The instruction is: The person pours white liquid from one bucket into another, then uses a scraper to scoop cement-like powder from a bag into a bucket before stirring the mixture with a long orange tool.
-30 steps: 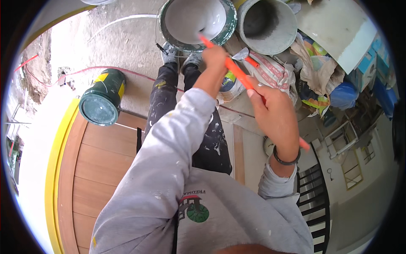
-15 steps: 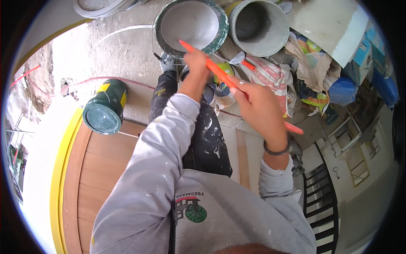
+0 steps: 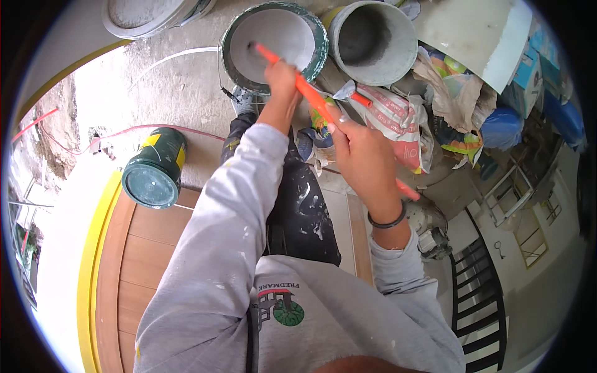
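My left hand is closed around the upper part of a long orange pole. Lower along the same pole, nearer my body, my right hand grips it, with the end sticking out past my wrist. The far tip reaches into a dark green bucket with a paint-smeared rim. Inside that bucket is a smooth whitish-grey mix, and a small dark spot shows where the tip meets it. What is fixed to the pole's tip cannot be made out.
Right of the bucket stands a grey bucket. A scraper with an orange handle lies by a white-and-red sack. At left are a green lidded pail and a thin red hose. A lidded white bucket stands far left.
Both hands and the pole have shifted slightly left relative to the bucket. The pole's tip has moved up and left within the mix. Both hands keep their grip.
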`<state>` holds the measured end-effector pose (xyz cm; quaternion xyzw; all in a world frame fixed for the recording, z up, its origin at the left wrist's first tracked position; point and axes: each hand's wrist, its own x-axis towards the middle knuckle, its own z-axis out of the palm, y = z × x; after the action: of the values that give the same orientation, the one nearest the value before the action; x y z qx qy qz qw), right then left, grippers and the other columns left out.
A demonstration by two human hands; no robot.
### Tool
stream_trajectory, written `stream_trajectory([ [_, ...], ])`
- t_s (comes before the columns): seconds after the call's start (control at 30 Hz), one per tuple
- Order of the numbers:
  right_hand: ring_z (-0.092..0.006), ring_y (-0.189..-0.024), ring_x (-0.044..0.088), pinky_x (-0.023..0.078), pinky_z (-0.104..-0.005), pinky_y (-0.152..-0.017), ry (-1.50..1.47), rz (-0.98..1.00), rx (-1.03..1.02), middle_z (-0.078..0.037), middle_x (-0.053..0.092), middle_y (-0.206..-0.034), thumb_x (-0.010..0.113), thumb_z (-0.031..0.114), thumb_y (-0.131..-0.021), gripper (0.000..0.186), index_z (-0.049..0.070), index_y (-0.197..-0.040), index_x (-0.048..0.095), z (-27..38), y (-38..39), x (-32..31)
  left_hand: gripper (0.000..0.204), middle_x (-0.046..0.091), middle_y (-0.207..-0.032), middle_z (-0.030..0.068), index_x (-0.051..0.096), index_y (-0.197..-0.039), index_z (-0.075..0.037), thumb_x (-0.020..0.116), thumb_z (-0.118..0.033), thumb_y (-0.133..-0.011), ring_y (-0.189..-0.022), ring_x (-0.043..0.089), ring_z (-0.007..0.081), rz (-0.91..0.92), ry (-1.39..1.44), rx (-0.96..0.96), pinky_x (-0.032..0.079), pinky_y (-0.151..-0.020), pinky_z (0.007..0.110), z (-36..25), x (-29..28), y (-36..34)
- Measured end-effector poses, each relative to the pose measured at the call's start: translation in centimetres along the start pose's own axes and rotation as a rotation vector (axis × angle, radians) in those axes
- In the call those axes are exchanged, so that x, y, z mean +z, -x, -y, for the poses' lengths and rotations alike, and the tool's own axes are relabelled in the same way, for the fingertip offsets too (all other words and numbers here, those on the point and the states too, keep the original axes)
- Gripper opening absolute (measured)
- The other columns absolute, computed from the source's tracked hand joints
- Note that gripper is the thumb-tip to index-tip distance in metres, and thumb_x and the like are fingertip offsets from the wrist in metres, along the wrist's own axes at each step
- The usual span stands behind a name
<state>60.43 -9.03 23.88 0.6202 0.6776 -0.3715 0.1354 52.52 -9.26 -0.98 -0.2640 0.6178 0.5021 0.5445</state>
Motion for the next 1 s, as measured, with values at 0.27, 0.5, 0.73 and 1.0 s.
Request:
stream_trajectory([
  [0.27,-0.038,-0.059,0.058,0.043,-0.0439,-0.055,0.042,0.16,0.001,-0.023,0.057,-0.068,0.057,0.02,-0.094,0.026,0.008,-0.113,0.069,-0.7,1.1,-1.8,0.019,0.05,-0.062,0.0082,0.048,-0.08,-0.003,0.043,-0.014,-0.094,-0.049,0.05,0.021,-0.185,-0.407,-0.295,0.042,-0.043,0.036,1.9,-1.2,0.1],
  [0.5,-0.0378,-0.061,0.059,0.044,-0.0454,-0.057,-0.02,-0.037,0.04,-0.023,0.059,-0.069,0.058,0.02,-0.092,0.024,0.006,-0.109,0.068,-0.4,0.3,0.8,0.013,0.05,-0.062,0.0087,0.047,-0.089,-0.003,0.044,-0.014,-0.094,-0.049,0.05,0.0198,0.204,0.016,-0.1,0.043,-0.043,0.035,1.0,0.3,-1.2],
  [0.73,-0.0343,-0.056,0.058,0.042,-0.0422,-0.054,-0.083,0.152,-0.063,-0.022,0.055,-0.065,0.058,0.021,-0.094,0.03,0.01,-0.119,0.067,-1.0,1.8,-0.9,0.008,0.053,-0.063,0.0105,0.047,-0.087,-0.002,0.042,-0.007,-0.089,-0.049,0.052,0.0244,-0.097,-0.297,-0.157,0.042,-0.044,0.039,1.2,-2.4,0.5],
  [1.0,-0.0384,-0.061,0.062,0.047,-0.0464,-0.056,0.044,0.04,0.058,-0.02,0.062,-0.068,0.056,0.019,-0.092,0.028,0.008,-0.115,0.069,-0.8,1.4,0.3,0.011,0.053,-0.067,0.011,0.048,-0.092,0.0,0.042,-0.01,-0.092,-0.048,0.051,0.023,0.302,-0.124,-0.174,0.043,-0.043,0.037,2.5,-0.6,-0.4],
])
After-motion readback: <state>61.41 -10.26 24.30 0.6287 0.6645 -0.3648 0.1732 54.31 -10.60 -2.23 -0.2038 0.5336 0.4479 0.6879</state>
